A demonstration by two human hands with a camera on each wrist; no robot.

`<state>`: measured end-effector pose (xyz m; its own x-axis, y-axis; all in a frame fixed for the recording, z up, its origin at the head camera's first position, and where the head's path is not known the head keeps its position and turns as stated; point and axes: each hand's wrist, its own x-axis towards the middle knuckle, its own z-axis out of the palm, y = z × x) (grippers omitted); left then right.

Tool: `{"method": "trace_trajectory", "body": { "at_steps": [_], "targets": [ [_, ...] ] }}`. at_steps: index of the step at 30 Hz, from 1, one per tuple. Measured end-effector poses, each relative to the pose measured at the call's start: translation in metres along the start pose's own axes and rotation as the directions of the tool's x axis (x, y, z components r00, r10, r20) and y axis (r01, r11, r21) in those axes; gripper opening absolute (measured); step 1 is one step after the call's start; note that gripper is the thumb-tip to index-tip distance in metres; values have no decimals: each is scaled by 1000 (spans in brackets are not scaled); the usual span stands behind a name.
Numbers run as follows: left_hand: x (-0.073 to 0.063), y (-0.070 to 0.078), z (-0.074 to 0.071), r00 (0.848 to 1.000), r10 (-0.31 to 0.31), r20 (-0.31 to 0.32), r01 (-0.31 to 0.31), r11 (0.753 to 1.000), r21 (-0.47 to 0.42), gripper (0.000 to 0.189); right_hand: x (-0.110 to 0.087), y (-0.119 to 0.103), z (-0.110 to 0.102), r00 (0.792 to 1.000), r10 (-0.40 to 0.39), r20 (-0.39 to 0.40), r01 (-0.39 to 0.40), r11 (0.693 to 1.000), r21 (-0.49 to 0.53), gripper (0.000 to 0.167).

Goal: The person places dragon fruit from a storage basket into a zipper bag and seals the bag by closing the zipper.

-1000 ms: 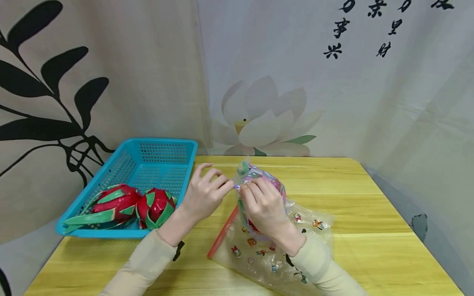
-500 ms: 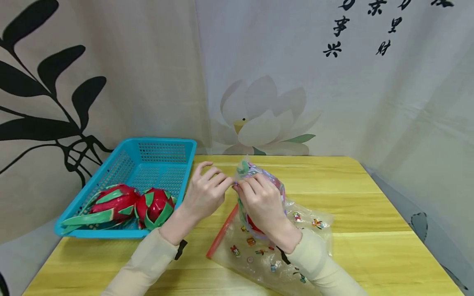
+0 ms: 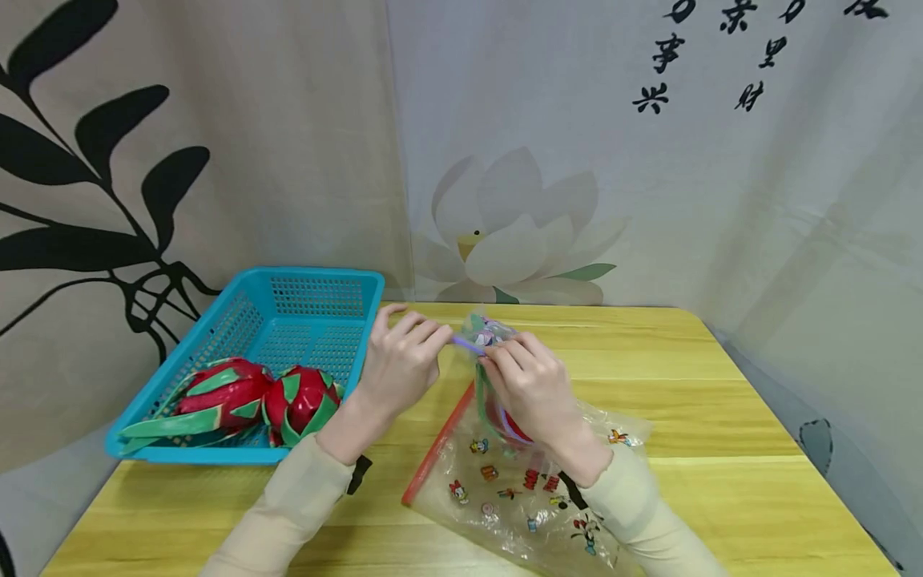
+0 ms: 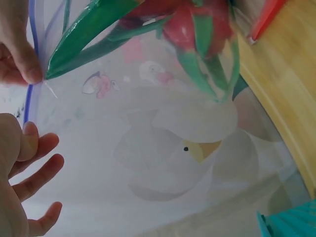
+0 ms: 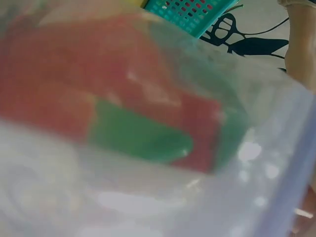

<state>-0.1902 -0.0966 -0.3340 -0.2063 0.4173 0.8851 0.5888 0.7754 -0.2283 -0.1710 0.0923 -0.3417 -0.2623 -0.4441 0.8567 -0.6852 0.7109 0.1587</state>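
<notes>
A clear zip bag (image 3: 481, 327) with a purple closure strip (image 3: 467, 345) is held up between both hands. My left hand (image 3: 397, 365) pinches one end of that strip between thumb and index finger, its other fingers spread loosely. A short way along the strip, my right hand (image 3: 530, 393) pinches it too. Inside the bag, red dragon fruit (image 4: 197, 29) with long green leaves (image 4: 94, 34) shows through the plastic in the left wrist view. The right wrist view is blurred, with the fruit (image 5: 148, 98) close to the camera. How many fruits are inside, I cannot tell.
Under the right arm, a flat clear bag (image 3: 505, 513) with cartoon prints and a red closure strip (image 3: 440, 441) lies on the wooden table (image 3: 757, 433). To the left, a blue basket (image 3: 202, 455) holds two dragon fruits (image 3: 306, 401). A printed curtain (image 3: 505, 96) hangs behind.
My right hand has shifted right and slightly down along the bag's edge. More purple strip shows between the hands, and the bag's body has turned behind the right hand.
</notes>
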Motion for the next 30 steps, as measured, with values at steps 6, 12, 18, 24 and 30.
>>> {"method": "trace_trajectory", "body": {
  "at_steps": [6,12,18,24,30],
  "targets": [
    [1,-7,-3,999,-45,22,46,999,-13,15,-6,10,-4,1000,-8,16,7,1000,10,8],
    [-12,-20,-13,989,-145,7,146,989,-19,16,-30,36,-14,998,31,-49,-33,998,-49,8],
    [-16,-25,-18,989,-148,13,148,989,-28,13,-45,55,-16,989,-21,-147,9,997,-81,22],
    [-19,-26,-19,988,-152,12,153,988,-29,10,-55,70,-16,979,-54,-198,31,992,-119,22],
    [-20,-27,-20,988,-154,2,154,987,-35,9,-69,91,-23,981,-30,-194,-4,985,-171,22]
  ]
}}
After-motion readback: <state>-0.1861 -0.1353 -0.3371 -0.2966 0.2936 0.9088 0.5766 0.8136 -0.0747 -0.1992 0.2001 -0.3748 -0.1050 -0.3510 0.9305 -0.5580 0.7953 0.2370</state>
